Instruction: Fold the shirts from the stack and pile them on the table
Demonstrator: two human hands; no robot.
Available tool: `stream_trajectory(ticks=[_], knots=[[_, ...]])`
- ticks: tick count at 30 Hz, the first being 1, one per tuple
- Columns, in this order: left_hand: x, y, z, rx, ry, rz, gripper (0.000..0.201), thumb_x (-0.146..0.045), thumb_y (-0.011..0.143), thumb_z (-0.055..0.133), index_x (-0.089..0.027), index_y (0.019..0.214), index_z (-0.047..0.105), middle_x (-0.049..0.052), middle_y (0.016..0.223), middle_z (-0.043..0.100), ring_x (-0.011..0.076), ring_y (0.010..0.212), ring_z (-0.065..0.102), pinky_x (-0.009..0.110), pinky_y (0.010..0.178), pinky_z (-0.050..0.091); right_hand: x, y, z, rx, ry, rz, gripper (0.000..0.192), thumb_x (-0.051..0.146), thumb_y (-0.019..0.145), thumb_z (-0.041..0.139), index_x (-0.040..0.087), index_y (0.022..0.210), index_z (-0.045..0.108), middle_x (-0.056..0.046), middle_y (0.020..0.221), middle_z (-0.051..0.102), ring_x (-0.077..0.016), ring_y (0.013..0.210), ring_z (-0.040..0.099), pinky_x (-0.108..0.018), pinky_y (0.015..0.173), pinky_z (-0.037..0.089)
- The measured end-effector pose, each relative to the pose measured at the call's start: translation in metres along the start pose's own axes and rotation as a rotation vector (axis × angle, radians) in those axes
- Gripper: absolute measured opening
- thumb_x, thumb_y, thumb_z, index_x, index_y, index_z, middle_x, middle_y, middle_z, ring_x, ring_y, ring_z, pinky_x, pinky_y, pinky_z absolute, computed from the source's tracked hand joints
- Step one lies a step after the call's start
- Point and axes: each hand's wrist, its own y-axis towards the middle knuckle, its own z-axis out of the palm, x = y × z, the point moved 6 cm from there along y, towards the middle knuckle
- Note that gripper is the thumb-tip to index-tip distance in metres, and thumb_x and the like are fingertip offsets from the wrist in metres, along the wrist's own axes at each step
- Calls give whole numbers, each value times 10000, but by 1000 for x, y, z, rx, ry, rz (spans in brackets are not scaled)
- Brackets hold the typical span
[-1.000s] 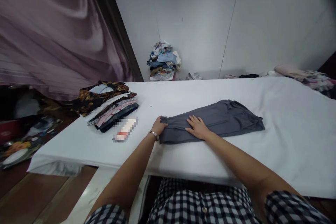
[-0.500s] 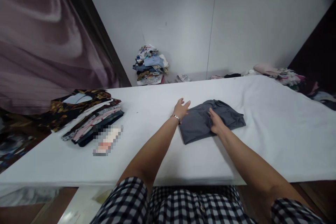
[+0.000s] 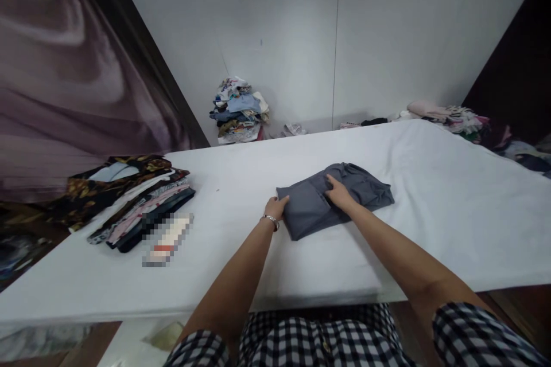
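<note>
A dark grey garment (image 3: 365, 192), folded into a compact rectangle, lies on the white table (image 3: 451, 206) in front of me. My left hand (image 3: 276, 207), with a bracelet on the wrist, grips the garment's left edge with curled fingers. My right hand (image 3: 338, 194) presses flat on top of the fold near its middle. My checked sleeves and shirt fill the bottom of the view.
A stack of folded clothes (image 3: 129, 198) topped by a dark floral piece sits at the table's left, with a small blurred flat object (image 3: 167, 239) beside it. A heap of clothes (image 3: 239, 109) stands against the back wall, more clothing (image 3: 451, 116) far right. A mauve curtain (image 3: 64, 69) hangs left.
The long grey garment has been folded over from the left into a shorter bundle. My left hand swung across and has come back to its left edge; my right hand stays on top.
</note>
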Motion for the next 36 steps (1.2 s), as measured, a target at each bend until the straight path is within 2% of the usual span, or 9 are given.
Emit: stream_trajectory(ticks=[3,8,12,15,19,22,24,31,36], knots=[[-3,-1,6,32,45,-35,474,-405,701,716,-98,1053,633,148,953,719,227,795,677,315,665,529,3,-6,-5,-59,-200,-96,637,230,791,482,151,1420,418,-112,1438,445,-240,1308,438,-413,1095,341],[-24,-11,10,-34,112,43,355,-260,661,715,-118,980,655,166,1044,697,287,964,649,353,801,501,12,-31,22,89,-376,-173,543,367,886,458,113,1365,490,-148,1430,446,-246,1344,389,-407,1118,310],[-27,-25,-19,-105,103,131,350,-234,732,622,-149,1072,619,120,1079,692,240,980,643,313,826,486,37,-66,48,185,-382,-275,538,361,890,480,164,1391,474,-115,1448,429,-230,1355,372,-366,1118,317],[3,-33,-69,-207,137,134,331,-254,735,617,-165,1053,623,95,1048,703,225,954,647,293,802,490,53,-94,54,257,-330,-426,550,387,874,516,167,1377,494,-90,1468,407,-240,1349,379,-351,1109,335],[65,-41,-126,-277,138,-13,265,-273,721,630,-161,961,643,106,975,718,235,872,664,294,733,502,47,-91,17,99,-385,-466,498,357,866,488,130,1304,557,-129,1428,453,-283,1340,384,-438,1124,308],[86,-46,-141,-288,91,-47,272,-276,703,646,-154,947,648,112,973,720,237,860,668,298,733,507,33,-73,-13,-44,-532,-310,502,322,867,465,117,1320,532,-160,1425,446,-319,1353,350,-499,1113,290],[86,-48,-140,-285,101,-41,281,-277,695,652,-151,947,650,118,984,718,246,883,665,307,754,506,41,-71,-12,-60,-611,-310,522,352,891,447,124,1358,490,-150,1459,404,-324,1389,279,-512,1114,269],[77,-50,-135,-264,131,-53,304,-277,700,645,-146,975,652,132,993,715,260,922,663,313,769,494,124,-130,104,293,-357,-603,637,463,931,408,220,1501,258,-59,1553,225,-233,1429,196,-430,1148,252],[84,-49,-135,-243,72,-40,322,-284,681,675,-154,975,658,112,967,723,247,908,667,307,766,498,105,-123,156,430,-302,-360,675,472,911,453,186,1496,276,-107,1486,369,-251,1378,326,-418,1126,313]])
